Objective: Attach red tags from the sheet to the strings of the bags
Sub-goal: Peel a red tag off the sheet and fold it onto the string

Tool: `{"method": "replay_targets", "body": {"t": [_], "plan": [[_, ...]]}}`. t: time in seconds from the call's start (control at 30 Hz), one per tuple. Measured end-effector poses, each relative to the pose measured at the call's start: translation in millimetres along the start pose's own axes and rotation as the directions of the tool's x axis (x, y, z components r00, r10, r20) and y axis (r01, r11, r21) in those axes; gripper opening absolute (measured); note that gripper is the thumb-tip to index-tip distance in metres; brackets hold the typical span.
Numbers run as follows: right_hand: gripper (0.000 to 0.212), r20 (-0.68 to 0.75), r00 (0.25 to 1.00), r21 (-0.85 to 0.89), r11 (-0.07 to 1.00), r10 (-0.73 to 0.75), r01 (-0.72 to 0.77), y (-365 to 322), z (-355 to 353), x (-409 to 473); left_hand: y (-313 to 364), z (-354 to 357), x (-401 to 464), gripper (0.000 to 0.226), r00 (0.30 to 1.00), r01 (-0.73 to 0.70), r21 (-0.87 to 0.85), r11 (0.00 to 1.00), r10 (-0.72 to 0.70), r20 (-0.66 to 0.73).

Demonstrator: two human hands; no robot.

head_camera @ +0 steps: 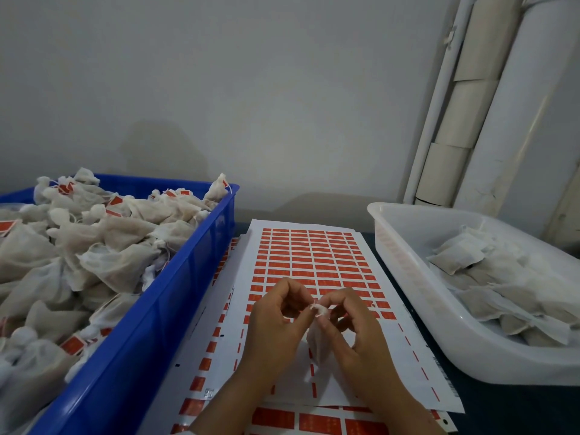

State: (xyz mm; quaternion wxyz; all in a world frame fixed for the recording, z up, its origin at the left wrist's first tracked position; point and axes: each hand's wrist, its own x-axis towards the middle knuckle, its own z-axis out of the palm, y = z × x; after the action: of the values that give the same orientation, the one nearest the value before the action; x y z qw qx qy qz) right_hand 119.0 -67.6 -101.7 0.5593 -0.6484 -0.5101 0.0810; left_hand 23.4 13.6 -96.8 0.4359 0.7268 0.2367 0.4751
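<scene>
A white sheet of red tags [314, 259] lies flat on the table in front of me, its near rows peeled bare. Both hands hover over its near half. My left hand [276, 321] and my right hand [354, 324] meet fingertip to fingertip, pinching the gathered white top of a small mesh bag [318, 340] that hangs below between them. The bag's string is too small to make out. No red tag shows between my fingers.
A blue crate [175, 296] on the left is heaped with mesh bags bearing red tags. A white tub [408, 277] on the right holds untagged bags. More tag sheets [201, 381] lie under the top one. A wall stands behind.
</scene>
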Motion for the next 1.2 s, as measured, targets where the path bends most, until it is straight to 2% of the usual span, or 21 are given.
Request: {"method": "replay_targets", "body": {"t": [0.13, 0.23, 0.37, 0.5, 0.6, 0.83, 0.93, 1.2], "plan": [[0.010, 0.026, 1.000, 0.046, 0.999, 0.015, -0.016, -3.9, -2.9, -0.4, 0.5, -0.6, 0.4, 0.019, 1.000, -0.005, -0.031, 1.000, 0.006, 0.024], [0.023, 0.004, 1.000, 0.115, 0.993, -0.007, 0.006, -2.6, -7.4, 3.0, 0.9, -0.3, 0.8, 0.022, 0.999, -0.017, -0.041, 0.999, 0.019, 0.043], [0.023, -0.001, 1.000, 0.166, 0.986, 0.026, -0.025, -4.0, -8.0, 4.8, 0.8, 0.8, 0.7, 0.025, 0.999, -0.010, -0.042, 0.999, 0.012, 0.050], [0.021, 0.017, 1.000, 0.123, 0.992, -0.009, 0.007, -4.6, -8.5, 5.0, -1.1, -0.3, 1.7, 0.025, 0.999, -0.001, -0.062, 0.998, 0.004, 0.051], [0.007, 0.003, 1.000, 0.108, 0.994, -0.030, 0.030, -2.9, -9.6, 5.0, -1.6, -0.7, 1.6, 0.024, 0.998, 0.009, -0.074, 0.997, -0.005, 0.055], [0.020, 0.005, 0.999, 0.091, 0.995, -0.039, 0.038, -2.9, -11.5, 4.2, -1.6, -1.4, 0.8, 0.020, 0.992, 0.033, -0.092, 0.995, -0.022, 0.124], [0.024, -0.021, 0.998, 0.027, 0.998, -0.052, 0.053, -3.1, -10.9, 5.0, -1.3, -0.5, 0.7, 0.020, 0.992, 0.033, -0.092, 0.995, -0.022, 0.122], [0.020, -0.100, 0.995, 0.012, 1.000, -0.002, 0.003, -0.6, -10.4, 4.0, -2.7, 1.3, 0.0, 0.017, 0.990, 0.027, -0.095, 0.995, -0.013, 0.142]]}}
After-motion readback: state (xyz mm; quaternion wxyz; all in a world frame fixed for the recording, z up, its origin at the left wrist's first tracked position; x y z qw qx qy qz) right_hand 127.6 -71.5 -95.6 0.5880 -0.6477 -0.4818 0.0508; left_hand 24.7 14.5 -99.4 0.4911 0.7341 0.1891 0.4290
